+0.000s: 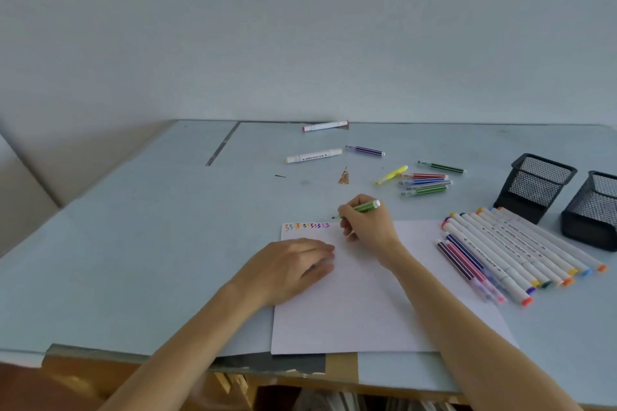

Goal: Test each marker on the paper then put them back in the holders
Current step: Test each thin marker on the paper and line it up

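Two hands (293, 269) (365, 227) on paper (350, 310): left flat, fingers relaxed, pinning it; right fingers clamped on green marker (365, 207), tip at paper's far edge beside squiggle row (307, 226). Advice: keep paper pinned, short light stroke next in row.

the paper (360, 294) lies at lower centre on the table (133, 243), a marker row (521, 253) at its right, two holders (564, 197) beyond, loose markers (424, 180) behind.
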